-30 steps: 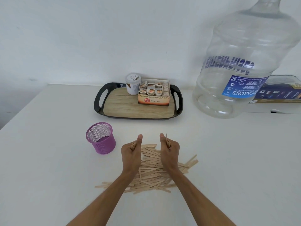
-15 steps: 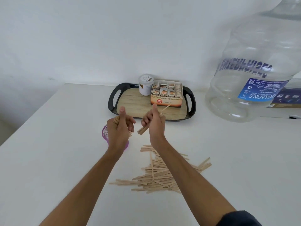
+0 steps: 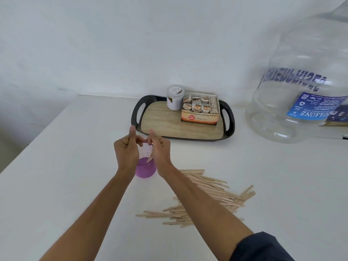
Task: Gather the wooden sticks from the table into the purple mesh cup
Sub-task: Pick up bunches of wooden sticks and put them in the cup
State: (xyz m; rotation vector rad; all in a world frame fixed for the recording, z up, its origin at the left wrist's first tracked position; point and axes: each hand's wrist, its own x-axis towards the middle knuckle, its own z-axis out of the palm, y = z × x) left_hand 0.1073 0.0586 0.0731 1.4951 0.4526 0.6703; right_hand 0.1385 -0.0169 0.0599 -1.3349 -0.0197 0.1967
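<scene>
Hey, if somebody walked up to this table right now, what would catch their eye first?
Probably both hands, left hand and right hand, gripping sticks over the purple mesh cup at the centre. Next, the pile of wooden sticks spread on the white table to its right. The huge clear water jug looms at far right.

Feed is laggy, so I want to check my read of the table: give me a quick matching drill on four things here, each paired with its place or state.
Things:
1. purple mesh cup
2. pile of wooden sticks
3. tea box
4. water jug

Places or states:
A. on the tray, beside the white jar
B. at the far right of the table, clear, blue label
C. between the left hand and right hand
D. loose on the table, right of the cup

Pairs: 1-C, 2-D, 3-A, 4-B
</scene>
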